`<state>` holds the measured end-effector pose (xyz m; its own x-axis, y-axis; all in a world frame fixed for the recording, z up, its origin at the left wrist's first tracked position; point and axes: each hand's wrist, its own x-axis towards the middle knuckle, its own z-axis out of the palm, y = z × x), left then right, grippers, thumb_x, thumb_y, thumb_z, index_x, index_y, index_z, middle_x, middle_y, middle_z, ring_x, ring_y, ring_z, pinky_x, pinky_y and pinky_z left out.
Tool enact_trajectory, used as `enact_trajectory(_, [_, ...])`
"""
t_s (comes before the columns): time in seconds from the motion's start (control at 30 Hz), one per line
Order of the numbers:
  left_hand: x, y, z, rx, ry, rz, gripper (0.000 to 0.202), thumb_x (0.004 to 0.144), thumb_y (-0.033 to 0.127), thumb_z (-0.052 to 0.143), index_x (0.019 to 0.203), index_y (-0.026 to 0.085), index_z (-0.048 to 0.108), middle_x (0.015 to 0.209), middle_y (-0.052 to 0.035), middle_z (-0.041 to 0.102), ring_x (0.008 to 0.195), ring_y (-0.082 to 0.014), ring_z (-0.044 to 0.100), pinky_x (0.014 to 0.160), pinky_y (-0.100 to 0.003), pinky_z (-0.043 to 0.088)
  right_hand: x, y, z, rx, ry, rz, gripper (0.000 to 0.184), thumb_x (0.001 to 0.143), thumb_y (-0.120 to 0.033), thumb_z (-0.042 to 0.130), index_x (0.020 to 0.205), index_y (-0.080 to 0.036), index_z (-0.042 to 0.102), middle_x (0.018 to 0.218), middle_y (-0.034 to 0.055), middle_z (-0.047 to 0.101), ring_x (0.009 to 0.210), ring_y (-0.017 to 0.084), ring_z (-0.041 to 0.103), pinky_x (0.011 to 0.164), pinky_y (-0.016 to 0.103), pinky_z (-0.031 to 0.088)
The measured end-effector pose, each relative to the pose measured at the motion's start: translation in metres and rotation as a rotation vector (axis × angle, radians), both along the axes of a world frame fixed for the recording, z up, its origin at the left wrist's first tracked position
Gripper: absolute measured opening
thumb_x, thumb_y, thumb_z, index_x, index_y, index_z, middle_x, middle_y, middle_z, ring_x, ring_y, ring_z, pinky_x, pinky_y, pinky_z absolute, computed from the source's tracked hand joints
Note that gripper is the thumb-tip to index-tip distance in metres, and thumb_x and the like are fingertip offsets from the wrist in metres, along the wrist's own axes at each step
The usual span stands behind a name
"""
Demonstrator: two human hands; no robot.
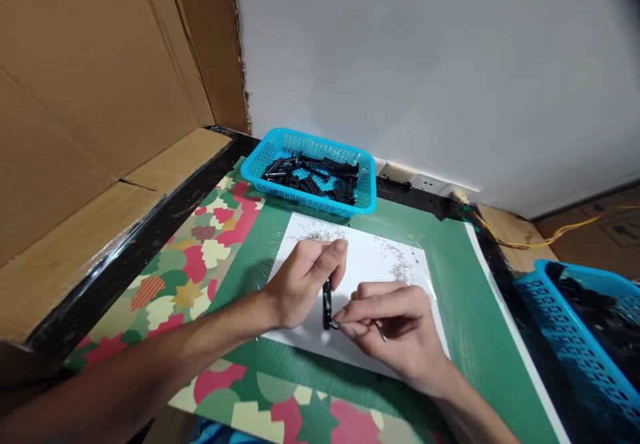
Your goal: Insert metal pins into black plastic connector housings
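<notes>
My left hand (305, 281) is closed around a small black plastic piece (327, 304), holding it upright over a white sheet of paper (367, 264). My right hand (395, 327) pinches a tiny metal part against the lower end of that black piece, and a thin metal pin sticks out from under its fingers. Small heaps of tiny metal parts (400, 264) lie scattered on the paper just beyond both hands.
A turquoise basket (310, 171) with several black plastic pieces stands at the back by the wall. A second blue basket (585, 327) of dark parts sits at the right. Cardboard panels (90, 97) wall the left side. Green mat (465, 311) and patterned paper cover the table.
</notes>
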<state>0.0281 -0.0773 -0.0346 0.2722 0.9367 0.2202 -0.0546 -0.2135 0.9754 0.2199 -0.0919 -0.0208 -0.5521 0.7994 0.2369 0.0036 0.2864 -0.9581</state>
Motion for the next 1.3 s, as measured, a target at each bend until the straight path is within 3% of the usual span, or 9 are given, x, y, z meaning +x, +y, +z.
enact_trajectory(0.6, [-0.0032, 0.0021, -0.0054, 0.095, 0.075, 0.015, 0.065, 0.113, 0.052, 0.034, 0.059, 0.020, 0.050, 0.055, 0.0010, 0.050, 0.057, -0.0136, 0.047, 0.063, -0.032, 0.035, 0.0035, -0.0030, 0.0040, 0.103, -0.151, 0.077, 0.021, 0.092, -0.011, 0.067, 0.099, -0.020, 0.086, 0.067, 0.0027, 0.064, 0.055, 0.011, 0.048, 0.050, 0.026, 0.032])
enact_trajectory(0.9, [-0.0003, 0.0032, -0.0060, 0.054, 0.050, 0.045, 0.066, 0.112, 0.056, 0.035, 0.059, 0.020, 0.049, 0.055, 0.0009, 0.049, 0.057, -0.0136, 0.047, 0.064, -0.032, 0.036, 0.0018, -0.0039, 0.0092, 0.141, -0.217, 0.054, 0.017, 0.095, -0.015, 0.065, 0.095, -0.017, 0.082, 0.068, 0.0022, 0.065, 0.056, 0.010, 0.048, 0.050, 0.023, 0.037])
enact_trajectory(1.1, [0.0011, 0.0038, -0.0055, 0.058, 0.067, 0.077, 0.067, 0.112, 0.058, 0.034, 0.058, 0.020, 0.049, 0.055, 0.0005, 0.050, 0.057, -0.0135, 0.047, 0.064, -0.032, 0.037, 0.0003, -0.0057, 0.0096, 0.247, -0.235, 0.027, 0.009, 0.095, -0.025, 0.075, 0.093, -0.018, 0.080, 0.066, -0.0002, 0.063, 0.054, 0.010, 0.049, 0.050, 0.022, 0.038])
enact_trajectory(1.3, [0.0013, 0.0036, -0.0071, 0.063, 0.045, 0.071, 0.065, 0.113, 0.054, 0.036, 0.059, 0.020, 0.050, 0.056, 0.0013, 0.050, 0.057, -0.0128, 0.046, 0.063, -0.031, 0.035, -0.0020, -0.0072, 0.0089, 0.296, -0.229, 0.004, 0.013, 0.099, -0.018, 0.066, 0.094, -0.017, 0.078, 0.067, 0.0006, 0.065, 0.053, 0.009, 0.049, 0.048, 0.023, 0.037])
